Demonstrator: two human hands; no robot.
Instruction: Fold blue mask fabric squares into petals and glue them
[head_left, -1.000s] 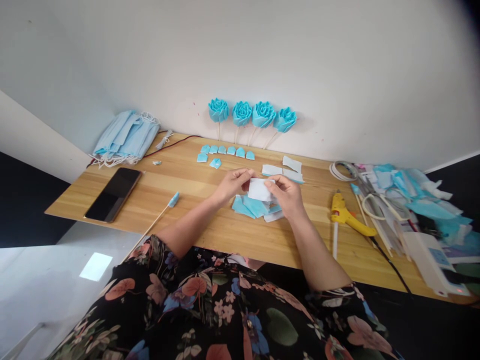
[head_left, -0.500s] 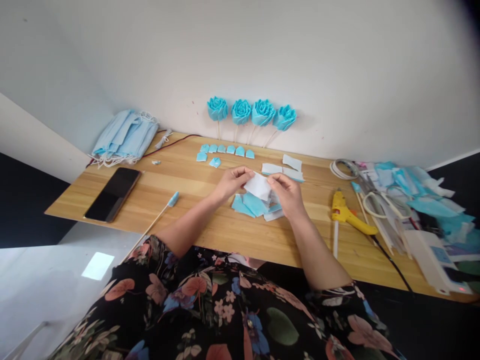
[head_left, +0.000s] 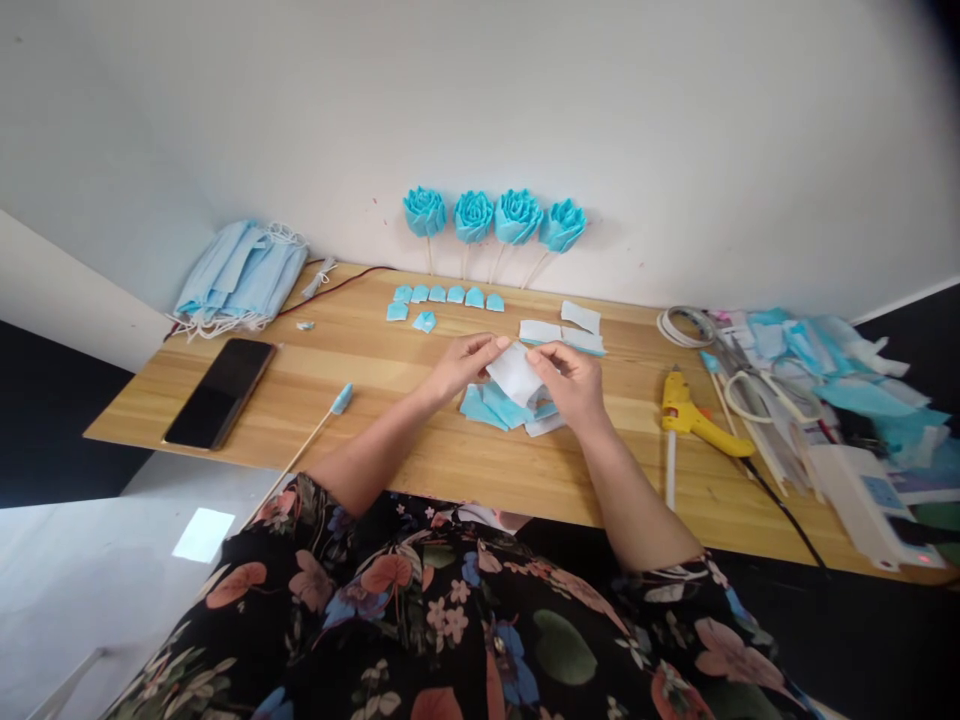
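Note:
A white piece of mask fabric is pinched between my two hands above the table. My left hand grips its upper left corner between thumb and fingers. At its upper right edge, my right hand pinches it the same way. Below the held piece lies a loose pile of blue and white fabric cuttings, partly covered by it and my right hand. Behind my hands are small folded blue petals in a row, with two more in front. White fabric strips lie behind my right hand.
Several blue fabric roses on sticks lean on the wall. Left are a mask stack, a phone and a blue-tipped stick overhanging the front edge. Right are a yellow glue gun, scissors, tape and fabric scraps.
The fabric piece has tilted in my hands, and my right hand has shifted inward along its top edge, closer to my left. The whole view has moved slightly.

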